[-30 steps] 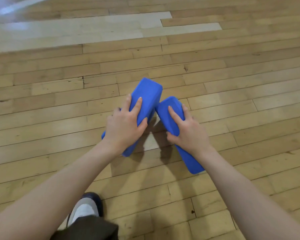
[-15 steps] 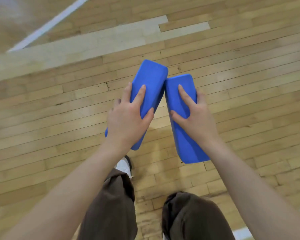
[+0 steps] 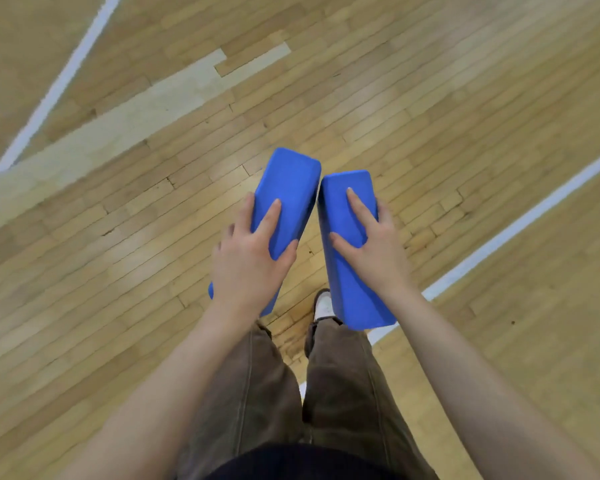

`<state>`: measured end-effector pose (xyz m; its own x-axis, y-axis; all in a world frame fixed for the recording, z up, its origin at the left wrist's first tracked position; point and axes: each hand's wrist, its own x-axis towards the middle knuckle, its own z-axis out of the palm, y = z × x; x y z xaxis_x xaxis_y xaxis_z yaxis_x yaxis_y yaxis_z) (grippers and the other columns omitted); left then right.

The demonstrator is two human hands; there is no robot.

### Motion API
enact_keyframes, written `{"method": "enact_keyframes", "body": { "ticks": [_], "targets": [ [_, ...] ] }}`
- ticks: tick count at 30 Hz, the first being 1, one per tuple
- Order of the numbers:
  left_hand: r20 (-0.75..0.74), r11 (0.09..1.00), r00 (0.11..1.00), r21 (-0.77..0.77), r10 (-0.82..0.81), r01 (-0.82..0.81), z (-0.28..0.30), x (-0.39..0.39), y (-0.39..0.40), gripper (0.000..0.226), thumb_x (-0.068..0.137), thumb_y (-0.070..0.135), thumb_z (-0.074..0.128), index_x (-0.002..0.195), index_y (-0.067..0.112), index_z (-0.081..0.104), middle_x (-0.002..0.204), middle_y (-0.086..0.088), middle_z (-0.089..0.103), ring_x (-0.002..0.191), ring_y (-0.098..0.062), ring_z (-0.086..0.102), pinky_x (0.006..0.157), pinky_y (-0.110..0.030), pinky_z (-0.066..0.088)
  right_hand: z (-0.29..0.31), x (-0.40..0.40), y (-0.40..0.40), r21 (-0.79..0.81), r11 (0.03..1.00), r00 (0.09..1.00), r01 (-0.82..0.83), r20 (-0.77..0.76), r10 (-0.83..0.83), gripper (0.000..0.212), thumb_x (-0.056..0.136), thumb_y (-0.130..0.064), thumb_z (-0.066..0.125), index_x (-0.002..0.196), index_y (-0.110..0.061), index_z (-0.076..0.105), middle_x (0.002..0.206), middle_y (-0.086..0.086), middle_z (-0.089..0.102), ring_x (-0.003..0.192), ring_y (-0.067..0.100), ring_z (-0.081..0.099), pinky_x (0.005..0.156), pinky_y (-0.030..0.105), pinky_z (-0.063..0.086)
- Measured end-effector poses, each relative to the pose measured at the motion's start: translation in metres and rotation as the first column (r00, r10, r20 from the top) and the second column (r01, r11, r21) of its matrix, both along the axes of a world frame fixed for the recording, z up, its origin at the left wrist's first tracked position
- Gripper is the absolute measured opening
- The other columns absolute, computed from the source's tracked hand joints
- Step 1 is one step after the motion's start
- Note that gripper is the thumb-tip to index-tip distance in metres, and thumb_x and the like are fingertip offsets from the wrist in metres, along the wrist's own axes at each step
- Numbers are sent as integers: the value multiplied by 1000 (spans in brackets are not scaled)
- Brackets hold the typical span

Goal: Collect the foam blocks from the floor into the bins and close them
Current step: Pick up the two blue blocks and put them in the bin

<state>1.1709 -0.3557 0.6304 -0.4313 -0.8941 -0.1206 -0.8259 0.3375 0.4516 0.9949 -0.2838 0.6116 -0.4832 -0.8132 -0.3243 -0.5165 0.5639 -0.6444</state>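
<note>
— What's moved since a moment ago?

— I've straightened up. The two blocks were low over the boards; now they hang at about waist height above the wooden floor [image 3: 465, 98], and my trouser legs [image 3: 343, 393] and one shoe [image 3: 323, 303] show beneath them.

— How are you holding them?

— One in each. My left hand [image 3: 250, 258] grips the left foam block [image 3: 290, 188] from above, thumb on the inner side, fingers laid over the top and down the outer side. My right hand [image 3: 374, 244] does the same on the right foam block [image 3: 343, 271]. Both hands are clamped, neither free.

— Why that way?

— I'd say a long, light block carries steadier when gripped near its middle, and taking two at once saves a trip.

— And where do they lie relative to you?

— Lengthwise, pointing away from me, side by side; their far ends nearly touch, though I can't tell if they do, and their near ends spread apart.

— The bins?

— Not in view. Only floor and white court lines [image 3: 520, 223], so I judge the carrying comes next.
</note>
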Motion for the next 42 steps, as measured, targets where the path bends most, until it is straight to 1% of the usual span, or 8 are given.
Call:
{"method": "enact_keyframes", "body": {
  "ticks": [7,13,17,20,24,28,33,42],
  "targets": [
    [-7,912,913,26,-409,409,19,13,8,59,80,50,52,135,26,49,147,-6,36,111,-33,52,76,-45,51,13,65,71,-41,888,889,458,18,-458,71,86,-42,62,144,-46,23,155,-4,15,137,11,27,97,29,39],
    [41,582,581,25,-813,813,29,-9,47,56,83,47,56,135,27,48,149,-5,34,105,-35,52,79,-41,44,25,129,158,-17,601,601,799,-8,-799,70,88,-43,59,145,-46,19,155,-4,14,136,10,28,94,27,38],
    [37,272,270,70,-962,960,40,-34,124,57,86,44,57,139,31,41,152,-1,26,116,-32,46,86,-40,41,35,182,241,-55,311,310,949,-14,-951,71,88,-41,61,146,-42,21,154,1,14,137,11,26,93,21,34],
    [19,-3,-4,63,-1000,998,48,-50,202,58,87,45,56,141,32,39,153,-1,24,117,-32,45,89,-42,41,46,225,311,-9,-15,-15,1000,-20,-1000,70,87,-40,61,145,-44,22,152,-7,16,129,8,35,88,25,37],
    [-13,-308,-308,44,-951,950,56,-53,327,58,84,46,58,138,32,42,151,1,27,117,-32,46,87,-47,46,55,281,399,-42,-387,-388,921,-20,-921,70,87,-38,61,146,-40,23,149,-6,21,117,14,45,85,28,39],
    [-43,-501,-499,38,-865,865,60,-45,458,58,84,47,59,138,33,42,152,3,25,122,-29,44,92,-45,45,57,319,486,-98,-611,-616,785,-33,-787,69,87,-38,62,146,-40,26,147,-1,27,116,17,46,86,28,41],
    [-75,-589,-584,79,-808,804,62,-36,599,59,86,47,56,141,36,37,153,5,21,128,-25,39,97,-43,42,65,344,600,-116,-737,-744,666,-25,-668,69,86,-39,63,144,-46,26,149,-5,23,122,12,40,85,27,39],
    [-111,-534,-526,54,-843,844,72,-90,752,57,85,48,57,139,37,39,153,7,22,128,-21,40,91,-42,46,90,281,783,-162,-690,-703,706,-46,-709,69,85,-42,62,143,-45,27,145,-8,26,115,9,42,84,25,38]
  ]
}}
